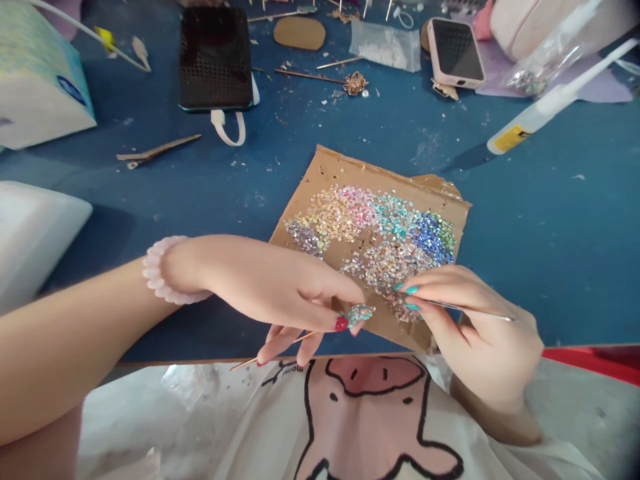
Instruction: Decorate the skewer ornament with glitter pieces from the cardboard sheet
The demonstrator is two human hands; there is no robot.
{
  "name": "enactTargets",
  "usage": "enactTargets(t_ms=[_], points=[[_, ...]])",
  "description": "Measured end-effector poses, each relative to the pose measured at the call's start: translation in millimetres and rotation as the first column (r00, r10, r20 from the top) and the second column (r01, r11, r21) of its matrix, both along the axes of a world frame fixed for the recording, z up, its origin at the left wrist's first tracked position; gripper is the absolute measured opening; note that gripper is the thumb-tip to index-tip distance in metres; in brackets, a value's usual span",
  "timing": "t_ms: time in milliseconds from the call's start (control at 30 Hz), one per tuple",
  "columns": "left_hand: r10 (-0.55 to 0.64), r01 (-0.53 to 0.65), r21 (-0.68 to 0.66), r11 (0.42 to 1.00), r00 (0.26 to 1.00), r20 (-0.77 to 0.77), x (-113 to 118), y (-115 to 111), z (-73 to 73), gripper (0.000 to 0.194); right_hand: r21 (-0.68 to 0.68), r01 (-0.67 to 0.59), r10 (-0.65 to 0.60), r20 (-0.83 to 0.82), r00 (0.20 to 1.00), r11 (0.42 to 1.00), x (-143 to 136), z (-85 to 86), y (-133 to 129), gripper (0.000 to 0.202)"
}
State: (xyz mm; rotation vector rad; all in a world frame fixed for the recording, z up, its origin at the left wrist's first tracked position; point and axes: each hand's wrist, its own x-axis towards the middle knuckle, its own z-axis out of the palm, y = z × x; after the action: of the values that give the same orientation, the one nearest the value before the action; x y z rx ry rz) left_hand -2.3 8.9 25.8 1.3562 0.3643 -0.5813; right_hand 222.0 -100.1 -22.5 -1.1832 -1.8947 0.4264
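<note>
Left hand [280,280] pinches jewelled stick [361,314], likely light, stiff, gems fragile, best gripped by bare stem [242,365]; right hand [483,333] pinches metal tool [493,315].

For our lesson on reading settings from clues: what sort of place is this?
Probably a small craft or jewellery workbench: the cardboard bears gem-like pieces sorted by colour, the right hand holds a thin metal tool, and a glue-like bottle stands nearby.
</note>
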Motion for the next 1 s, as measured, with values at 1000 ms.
enactTargets(t_ms=[1000], points=[[-0.012,0.012,0.014,1.0,1.0,-0.017,1.6,1.4,1.6,0.022,0.008,-0.05,0.05,-0.006,0.999,0.999,0.7,0.8,-0.4,0.024]])
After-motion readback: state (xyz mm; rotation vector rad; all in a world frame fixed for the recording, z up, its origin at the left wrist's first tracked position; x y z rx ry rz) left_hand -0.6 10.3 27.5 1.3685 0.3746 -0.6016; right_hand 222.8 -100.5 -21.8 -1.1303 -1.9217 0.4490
